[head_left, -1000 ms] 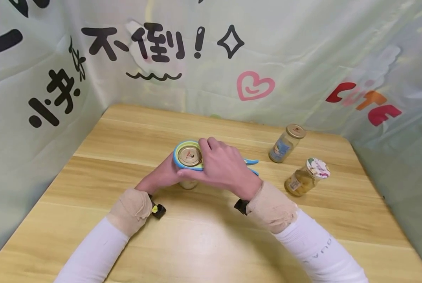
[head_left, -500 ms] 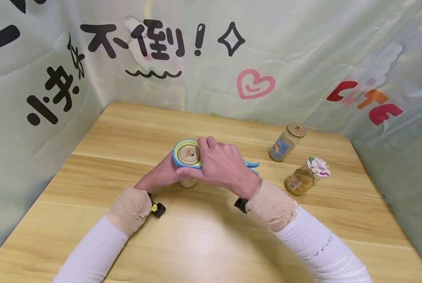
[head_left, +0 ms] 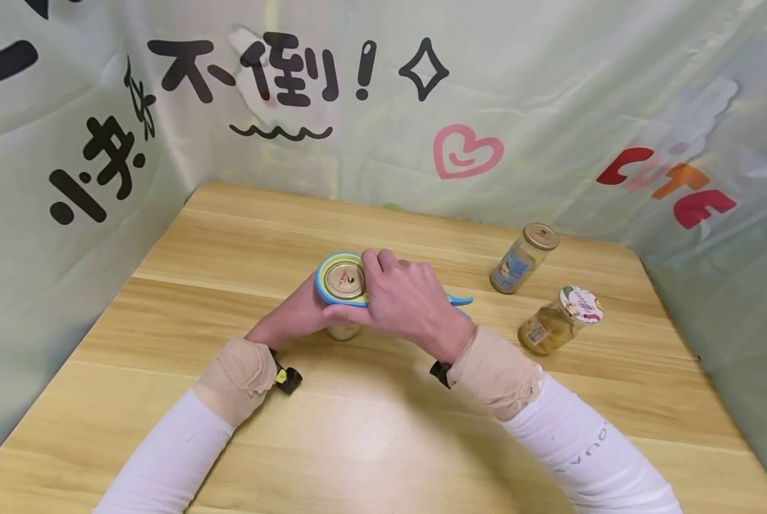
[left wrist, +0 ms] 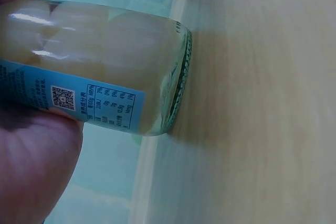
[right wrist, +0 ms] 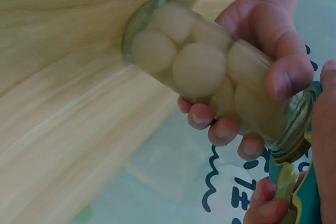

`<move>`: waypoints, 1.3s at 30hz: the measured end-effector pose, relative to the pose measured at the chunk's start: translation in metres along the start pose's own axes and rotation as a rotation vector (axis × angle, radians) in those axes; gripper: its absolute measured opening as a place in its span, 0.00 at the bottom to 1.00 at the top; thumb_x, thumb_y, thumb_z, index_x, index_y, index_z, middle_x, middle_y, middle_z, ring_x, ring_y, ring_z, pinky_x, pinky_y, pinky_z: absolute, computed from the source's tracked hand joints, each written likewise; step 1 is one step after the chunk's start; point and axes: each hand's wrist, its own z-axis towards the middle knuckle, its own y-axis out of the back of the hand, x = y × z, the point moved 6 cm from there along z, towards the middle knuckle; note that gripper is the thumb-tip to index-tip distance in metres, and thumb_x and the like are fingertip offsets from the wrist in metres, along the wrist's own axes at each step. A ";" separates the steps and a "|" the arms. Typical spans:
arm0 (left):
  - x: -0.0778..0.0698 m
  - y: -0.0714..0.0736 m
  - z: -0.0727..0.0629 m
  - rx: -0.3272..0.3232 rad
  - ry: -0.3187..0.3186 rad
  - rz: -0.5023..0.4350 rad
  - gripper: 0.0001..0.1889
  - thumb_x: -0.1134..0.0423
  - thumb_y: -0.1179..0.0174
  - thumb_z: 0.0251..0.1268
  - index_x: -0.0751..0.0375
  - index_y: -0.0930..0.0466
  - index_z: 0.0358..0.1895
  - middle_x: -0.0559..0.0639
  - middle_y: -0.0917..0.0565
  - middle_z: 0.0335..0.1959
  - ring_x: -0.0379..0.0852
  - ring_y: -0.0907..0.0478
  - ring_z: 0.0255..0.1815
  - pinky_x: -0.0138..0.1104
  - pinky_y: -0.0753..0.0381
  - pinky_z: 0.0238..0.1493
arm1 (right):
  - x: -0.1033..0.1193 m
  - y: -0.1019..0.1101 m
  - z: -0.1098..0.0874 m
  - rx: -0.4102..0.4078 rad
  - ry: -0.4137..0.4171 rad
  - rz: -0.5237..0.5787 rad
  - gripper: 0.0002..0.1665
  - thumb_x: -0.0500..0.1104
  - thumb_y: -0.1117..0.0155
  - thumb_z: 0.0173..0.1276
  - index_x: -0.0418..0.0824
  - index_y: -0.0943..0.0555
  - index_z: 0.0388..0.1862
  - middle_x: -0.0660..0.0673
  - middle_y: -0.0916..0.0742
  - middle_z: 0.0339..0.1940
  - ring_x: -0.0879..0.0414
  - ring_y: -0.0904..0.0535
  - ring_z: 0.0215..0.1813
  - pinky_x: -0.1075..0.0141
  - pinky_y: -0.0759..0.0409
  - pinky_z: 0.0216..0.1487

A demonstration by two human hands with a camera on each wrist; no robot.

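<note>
My left hand [head_left: 293, 310] grips a glass jar [right wrist: 199, 69] of pale round fruit, its fingers and thumb curled round the glass below the neck. The jar carries a blue label [left wrist: 113, 106] and stands with its base at the table. A blue and green jar opener [head_left: 320, 285] encircles the gold lid [head_left: 345, 280]. My right hand [head_left: 412, 303] is wrapped round the opener's handles, and a blue handle end [head_left: 460, 300] sticks out past the palm. In the right wrist view the opener [right wrist: 312, 192] sits at the lid's edge, right-hand fingertips curled against it.
To the right on the wooden table [head_left: 358, 442] stand two more jars: a gold-lidded jar [head_left: 523, 258] with a blue label, and a jar [head_left: 557, 321] of yellowish pieces with a patterned white lid. A printed cloth [head_left: 383, 157] hangs round the table's back and sides.
Both hands keep their grip on the jar and the opener. The opener's handles have shifted slightly, and the lower handle end shows less now. The other jars stay put.
</note>
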 end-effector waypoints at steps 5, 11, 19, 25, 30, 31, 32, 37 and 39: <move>0.000 0.000 0.000 -0.002 0.004 -0.010 0.40 0.56 0.27 0.64 0.59 0.38 0.76 0.57 0.25 0.70 0.50 0.28 0.70 0.49 0.31 0.77 | 0.001 0.001 -0.001 -0.031 0.014 -0.023 0.51 0.86 0.39 0.53 0.40 0.22 0.43 0.46 0.18 0.29 0.53 0.26 0.19 0.61 0.23 0.18; 0.002 0.000 0.000 -0.005 0.017 -0.027 0.45 0.46 0.26 0.60 0.58 0.38 0.76 0.57 0.26 0.71 0.51 0.29 0.71 0.52 0.33 0.78 | 0.001 0.001 0.000 -0.001 0.019 -0.027 0.50 0.86 0.39 0.53 0.40 0.22 0.43 0.46 0.17 0.30 0.53 0.25 0.21 0.60 0.23 0.18; 0.003 -0.001 0.001 -0.002 0.015 -0.026 0.39 0.59 0.27 0.64 0.58 0.37 0.75 0.57 0.24 0.69 0.49 0.27 0.69 0.48 0.30 0.76 | -0.001 0.001 0.002 0.026 0.033 -0.019 0.49 0.86 0.38 0.53 0.41 0.24 0.40 0.46 0.18 0.29 0.54 0.25 0.20 0.61 0.23 0.18; 0.000 -0.003 0.002 -0.013 0.004 -0.018 0.39 0.70 0.27 0.59 0.59 0.35 0.73 0.56 0.22 0.67 0.46 0.25 0.65 0.42 0.28 0.74 | -0.004 -0.001 0.001 0.022 0.056 -0.012 0.47 0.85 0.38 0.54 0.42 0.27 0.38 0.47 0.20 0.28 0.55 0.27 0.18 0.62 0.25 0.17; 0.000 -0.003 0.002 -0.021 0.014 -0.012 0.40 0.71 0.26 0.55 0.59 0.34 0.72 0.57 0.21 0.65 0.47 0.24 0.63 0.46 0.28 0.74 | -0.005 -0.001 0.002 -0.006 0.096 -0.015 0.47 0.84 0.38 0.55 0.42 0.28 0.36 0.48 0.22 0.26 0.56 0.30 0.17 0.63 0.28 0.16; 0.000 -0.003 0.002 -0.027 0.019 -0.010 0.40 0.70 0.25 0.54 0.59 0.34 0.72 0.56 0.21 0.65 0.47 0.24 0.63 0.46 0.28 0.74 | -0.005 0.000 0.002 -0.014 0.103 -0.011 0.47 0.84 0.37 0.54 0.42 0.28 0.36 0.48 0.22 0.25 0.56 0.30 0.17 0.63 0.28 0.16; 0.000 -0.002 0.002 -0.032 0.023 -0.007 0.40 0.70 0.25 0.54 0.59 0.33 0.72 0.56 0.21 0.64 0.47 0.24 0.63 0.47 0.29 0.74 | -0.006 0.000 0.002 -0.020 0.110 -0.006 0.46 0.84 0.36 0.54 0.41 0.28 0.36 0.48 0.22 0.25 0.56 0.30 0.17 0.63 0.28 0.16; 0.001 -0.001 0.002 -0.045 0.035 -0.010 0.40 0.70 0.24 0.54 0.58 0.33 0.72 0.56 0.20 0.64 0.48 0.24 0.63 0.50 0.30 0.75 | -0.007 -0.001 0.004 -0.024 0.130 0.021 0.46 0.83 0.35 0.54 0.41 0.27 0.37 0.47 0.21 0.26 0.56 0.28 0.18 0.63 0.26 0.17; 0.003 -0.001 0.002 -0.040 0.042 -0.014 0.41 0.69 0.24 0.54 0.58 0.33 0.72 0.56 0.21 0.64 0.48 0.24 0.64 0.50 0.30 0.75 | -0.008 -0.001 0.004 -0.010 0.132 0.021 0.47 0.83 0.36 0.54 0.41 0.26 0.38 0.47 0.20 0.27 0.56 0.27 0.18 0.63 0.25 0.17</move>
